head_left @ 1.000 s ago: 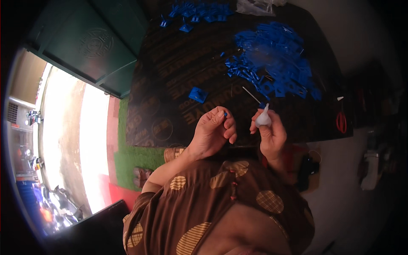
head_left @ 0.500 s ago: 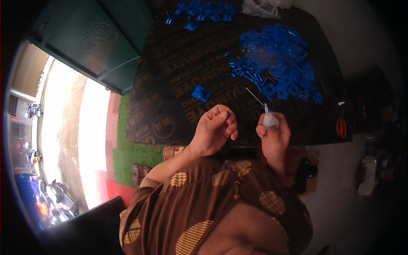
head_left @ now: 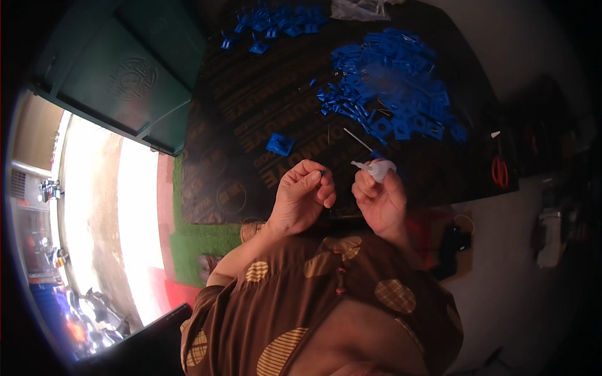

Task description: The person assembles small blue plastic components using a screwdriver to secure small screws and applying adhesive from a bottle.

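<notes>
My left hand [head_left: 301, 195] is closed in a pinch on a small blue plastic piece [head_left: 322, 173], of which only the tip shows. In my right hand [head_left: 384, 203] is a small white squeeze bottle [head_left: 380, 169]; its narrow nozzle points left, toward the blue piece but apart from it. Both hands are above the table's near edge. A square blue plastic part [head_left: 280, 144] lies on the table just beyond my left hand. Beyond my right hand, a screwdriver [head_left: 359, 139] with a thin metal shaft lies with its blue handle partly hidden by that hand.
A large heap of blue plastic parts [head_left: 401, 81] covers the dark table [head_left: 251, 106] at the back right. Several blue pieces with upright pins [head_left: 288, 22] stand at the far left. Red-handled scissors [head_left: 499, 170] lie at the right edge. A clear plastic bag [head_left: 360, 9] rests at the back.
My right hand has turned the squeeze bottle from nozzle upright to nozzle pointing left, closer to my left hand. The whole view has shifted slightly; my left hand keeps its pinch.
</notes>
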`<state>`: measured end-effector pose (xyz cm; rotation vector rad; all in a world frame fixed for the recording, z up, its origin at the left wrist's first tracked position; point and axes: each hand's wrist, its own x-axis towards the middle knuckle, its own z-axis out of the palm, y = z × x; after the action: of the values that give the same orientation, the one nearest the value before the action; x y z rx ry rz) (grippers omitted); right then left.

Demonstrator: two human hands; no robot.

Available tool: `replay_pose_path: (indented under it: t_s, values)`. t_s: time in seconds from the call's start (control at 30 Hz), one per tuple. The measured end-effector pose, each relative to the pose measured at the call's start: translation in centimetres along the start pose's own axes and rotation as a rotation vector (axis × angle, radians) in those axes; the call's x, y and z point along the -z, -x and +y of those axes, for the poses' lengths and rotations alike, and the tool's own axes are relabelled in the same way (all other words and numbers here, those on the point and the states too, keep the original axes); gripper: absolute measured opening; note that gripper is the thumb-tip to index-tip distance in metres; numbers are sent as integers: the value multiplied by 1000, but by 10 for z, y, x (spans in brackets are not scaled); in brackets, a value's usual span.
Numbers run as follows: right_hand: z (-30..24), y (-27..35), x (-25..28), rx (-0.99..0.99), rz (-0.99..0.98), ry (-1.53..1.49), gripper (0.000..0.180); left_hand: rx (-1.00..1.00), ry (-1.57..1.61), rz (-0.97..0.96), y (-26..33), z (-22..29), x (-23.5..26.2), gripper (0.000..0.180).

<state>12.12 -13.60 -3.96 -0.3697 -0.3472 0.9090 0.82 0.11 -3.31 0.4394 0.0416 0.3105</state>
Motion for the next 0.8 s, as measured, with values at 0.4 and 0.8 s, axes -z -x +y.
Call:
replay_pose_path:
  t_s: [0.4, 0.8]
  values:
    - [-1, -1, -7, 72, 103, 133, 28, 12, -19, -28, 0, -1, -1, 9]
    - [3, 2, -15, 60, 166, 202, 24, 42, 67, 26, 3, 3, -6, 12]
